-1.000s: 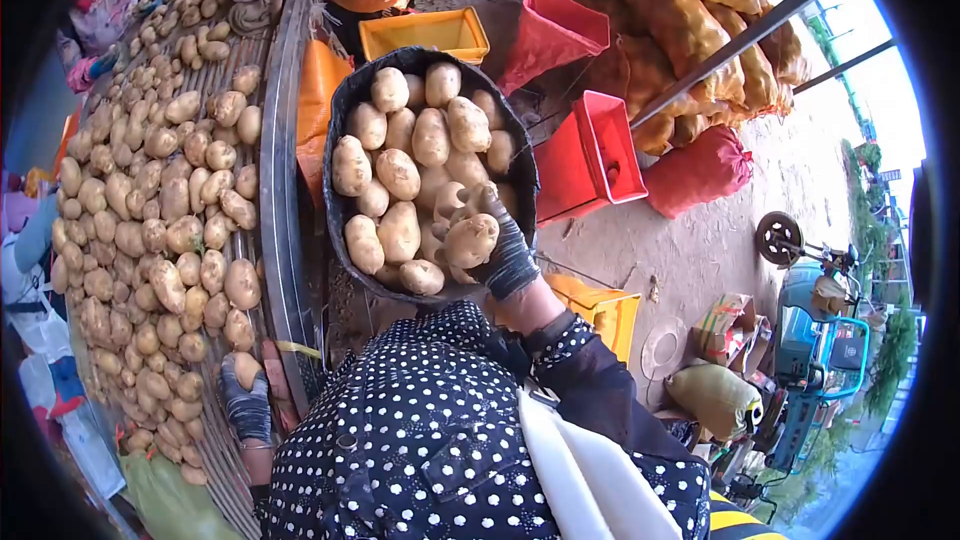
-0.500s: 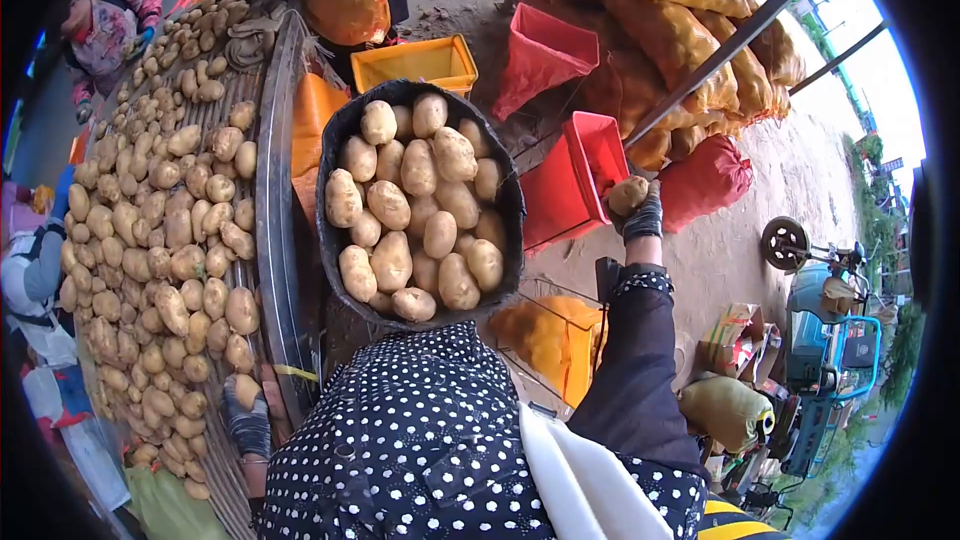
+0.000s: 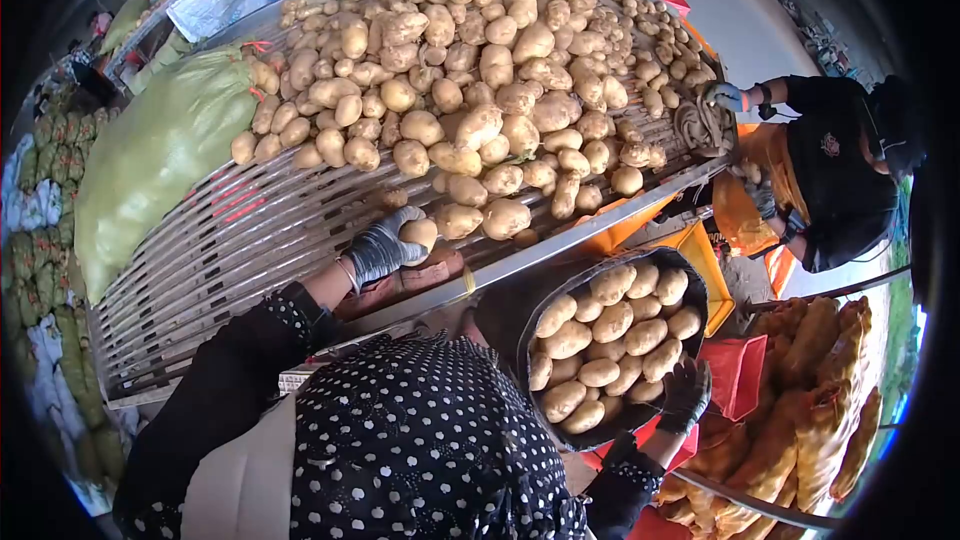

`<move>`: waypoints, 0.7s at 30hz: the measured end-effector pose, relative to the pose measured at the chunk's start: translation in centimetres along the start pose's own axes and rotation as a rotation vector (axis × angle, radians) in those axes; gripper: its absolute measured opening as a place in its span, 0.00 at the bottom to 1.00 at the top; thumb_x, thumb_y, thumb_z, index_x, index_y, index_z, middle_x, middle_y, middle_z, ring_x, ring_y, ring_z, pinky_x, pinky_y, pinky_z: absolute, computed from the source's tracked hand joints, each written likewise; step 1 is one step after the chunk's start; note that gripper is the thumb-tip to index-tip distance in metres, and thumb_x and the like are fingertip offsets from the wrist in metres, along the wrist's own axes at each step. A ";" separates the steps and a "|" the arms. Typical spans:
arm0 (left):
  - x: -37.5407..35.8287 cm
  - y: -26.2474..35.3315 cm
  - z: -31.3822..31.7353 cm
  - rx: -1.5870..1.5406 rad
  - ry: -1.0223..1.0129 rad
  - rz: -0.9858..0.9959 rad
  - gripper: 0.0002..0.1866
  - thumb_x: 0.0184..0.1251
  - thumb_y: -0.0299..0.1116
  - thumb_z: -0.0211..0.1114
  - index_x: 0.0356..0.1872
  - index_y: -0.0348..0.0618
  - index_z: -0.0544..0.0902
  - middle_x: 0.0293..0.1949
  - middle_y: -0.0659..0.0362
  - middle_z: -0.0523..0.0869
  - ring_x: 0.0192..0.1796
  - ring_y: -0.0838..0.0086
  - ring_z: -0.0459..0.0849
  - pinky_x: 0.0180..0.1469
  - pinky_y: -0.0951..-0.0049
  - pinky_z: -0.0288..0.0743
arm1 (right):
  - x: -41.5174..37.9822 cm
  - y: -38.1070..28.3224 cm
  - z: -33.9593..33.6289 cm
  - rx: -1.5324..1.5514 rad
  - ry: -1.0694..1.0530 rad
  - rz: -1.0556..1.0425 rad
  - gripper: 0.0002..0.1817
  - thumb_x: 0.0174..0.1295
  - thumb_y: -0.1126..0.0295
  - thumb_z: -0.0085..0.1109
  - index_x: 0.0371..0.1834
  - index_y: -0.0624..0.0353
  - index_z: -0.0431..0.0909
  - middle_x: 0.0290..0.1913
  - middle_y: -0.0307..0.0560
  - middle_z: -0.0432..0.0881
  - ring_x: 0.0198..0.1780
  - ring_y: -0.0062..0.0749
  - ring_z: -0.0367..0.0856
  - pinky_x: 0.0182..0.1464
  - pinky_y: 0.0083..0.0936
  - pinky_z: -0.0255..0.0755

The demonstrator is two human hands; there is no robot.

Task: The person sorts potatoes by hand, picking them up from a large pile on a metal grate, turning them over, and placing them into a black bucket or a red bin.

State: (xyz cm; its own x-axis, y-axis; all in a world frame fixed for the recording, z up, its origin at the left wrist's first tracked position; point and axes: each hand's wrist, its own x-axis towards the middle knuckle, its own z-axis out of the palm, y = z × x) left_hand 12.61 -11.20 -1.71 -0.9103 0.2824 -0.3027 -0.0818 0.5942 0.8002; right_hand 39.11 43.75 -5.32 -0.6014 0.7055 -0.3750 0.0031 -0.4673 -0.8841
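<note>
My left hand (image 3: 380,250), in a grey glove, is closed around a potato (image 3: 419,234) just above the slatted sorting table's near edge. A large heap of potatoes (image 3: 500,65) covers the table beyond it. My right hand (image 3: 686,396), in a dark glove, is at the near right rim of a black-lined basket, fingers extended and no potato visible in them. That basket (image 3: 527,340) stands beside the table and is full of potatoes (image 3: 612,318).
A pale green sack (image 3: 165,155) lies on the slatted table (image 3: 225,270). Red bins (image 3: 733,377) and a yellow crate (image 3: 712,275) stand past the basket. Filled orange mesh sacks (image 3: 790,430) are piled at right. A person in black (image 3: 835,165) works at the table's far end.
My view has swung toward the table. My right hand has come from a red bin to the basket and no longer shows its potato. My left hand still holds a potato.
</note>
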 end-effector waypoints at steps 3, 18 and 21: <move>0.4 -0.8 -0.7 -0.212 -0.038 -0.016 0.30 0.53 0.30 0.70 0.61 0.43 0.74 0.52 0.55 0.81 0.55 0.69 0.78 0.58 0.68 0.73 | -2.1 -1.3 13.9 -0.304 -0.188 -0.120 0.20 0.66 0.57 0.58 0.56 0.56 0.73 0.44 0.46 0.83 0.36 0.30 0.83 0.35 0.27 0.80; 6.8 2.5 -6.6 -0.272 0.065 0.317 0.19 0.64 0.24 0.64 0.57 0.40 0.75 0.49 0.57 0.83 0.50 0.73 0.82 0.55 0.71 0.76 | -2.5 11.6 36.8 -0.623 -0.738 -0.154 0.43 0.59 0.78 0.62 0.75 0.50 0.48 0.58 0.53 0.73 0.43 0.31 0.79 0.41 0.25 0.80; 9.6 -1.4 -11.4 0.204 0.482 0.268 0.14 0.58 0.24 0.65 0.46 0.39 0.79 0.46 0.51 0.83 0.47 0.63 0.83 0.53 0.65 0.76 | -2.2 11.9 36.8 -0.592 -0.675 -0.068 0.39 0.59 0.79 0.61 0.72 0.48 0.53 0.50 0.47 0.77 0.46 0.30 0.78 0.51 0.28 0.76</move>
State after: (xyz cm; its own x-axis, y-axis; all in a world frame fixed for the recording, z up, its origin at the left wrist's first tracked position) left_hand -0.60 -17.89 0.14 -0.9741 0.0968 0.2042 0.2130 0.6954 0.6863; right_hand 11.05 17.07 -4.72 -0.9560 0.1717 -0.2378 0.2491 0.0468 -0.9674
